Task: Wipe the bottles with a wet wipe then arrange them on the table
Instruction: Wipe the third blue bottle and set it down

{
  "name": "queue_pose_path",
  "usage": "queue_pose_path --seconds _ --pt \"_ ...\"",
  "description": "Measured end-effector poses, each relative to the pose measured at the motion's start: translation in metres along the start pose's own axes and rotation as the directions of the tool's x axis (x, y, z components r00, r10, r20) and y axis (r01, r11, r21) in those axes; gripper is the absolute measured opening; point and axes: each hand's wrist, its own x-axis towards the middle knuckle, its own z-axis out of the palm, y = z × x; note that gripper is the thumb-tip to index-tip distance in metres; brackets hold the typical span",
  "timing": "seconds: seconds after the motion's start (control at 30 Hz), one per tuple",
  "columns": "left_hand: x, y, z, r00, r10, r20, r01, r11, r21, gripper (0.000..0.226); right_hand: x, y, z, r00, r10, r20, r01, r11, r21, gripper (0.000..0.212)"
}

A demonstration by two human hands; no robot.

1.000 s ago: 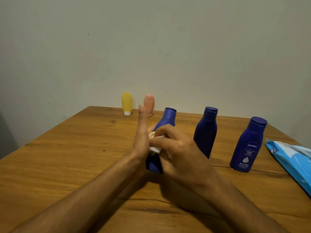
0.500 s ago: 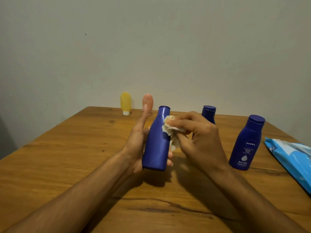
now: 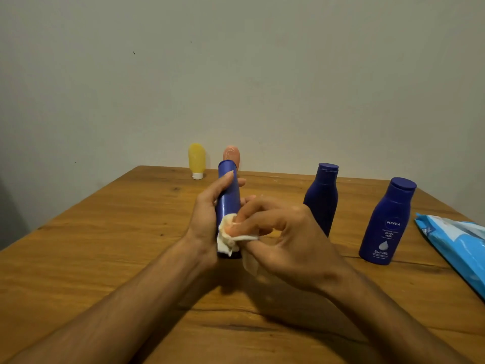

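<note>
My left hand (image 3: 207,219) grips a blue bottle (image 3: 228,195) upright above the middle of the wooden table (image 3: 105,245), fingers curled round its body. My right hand (image 3: 286,243) pinches a crumpled white wet wipe (image 3: 231,239) against the bottle's lower part. Two more blue bottles stand to the right: a plain one (image 3: 322,198) and a labelled Nivea one (image 3: 387,222). A small yellow bottle (image 3: 196,160) and a small orange bottle (image 3: 232,155) stand upside down on their caps at the far edge by the wall.
A light blue wet wipe pack (image 3: 456,245) lies at the table's right edge. A bare grey wall rises right behind the table's far edge.
My right hand has slid the wipe from the bottle's neck down to its base. The left hand has closed its fingers further round the bottle, which now stands more upright.
</note>
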Motion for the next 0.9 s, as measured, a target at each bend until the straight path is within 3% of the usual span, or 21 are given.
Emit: queue_pose_path --seconds 0.1,0.3,0.43,0.53,0.67,0.9 --pt "0.001 0.0 -0.004 0.996 -0.045 0.077 0.047 0.999 -0.025 0.049 -0.001 -0.001 0.001 0.998 -0.041 0.047 0.046 0.992 -0.12 0.021" --pt "-0.005 -0.004 0.0 0.972 -0.041 0.23 0.039 0.999 0.013 0.053 0.002 0.01 -0.004 0.966 -0.041 -0.253 -0.016 0.975 -0.22 0.02" --pt "-0.008 -0.004 0.003 0.954 -0.107 0.281 0.115 0.993 -0.014 0.054 -0.002 0.007 -0.001 0.98 -0.146 -0.132 0.103 0.953 -0.286 0.026" --pt "-0.01 -0.004 0.003 0.959 -0.13 0.252 0.123 0.991 0.042 0.039 0.003 0.007 -0.001 0.965 -0.132 -0.226 0.054 0.946 -0.319 0.024" --pt "-0.011 -0.003 0.003 0.933 -0.203 0.296 0.175 0.977 0.12 0.042 0.01 0.014 -0.009 0.915 -0.051 -0.4 -0.102 0.93 -0.352 0.028" --pt "-0.008 -0.005 0.003 0.965 -0.117 0.236 0.088 0.988 0.128 0.043 0.003 0.019 -0.013 0.923 -0.023 -0.384 -0.073 0.97 -0.234 0.021"
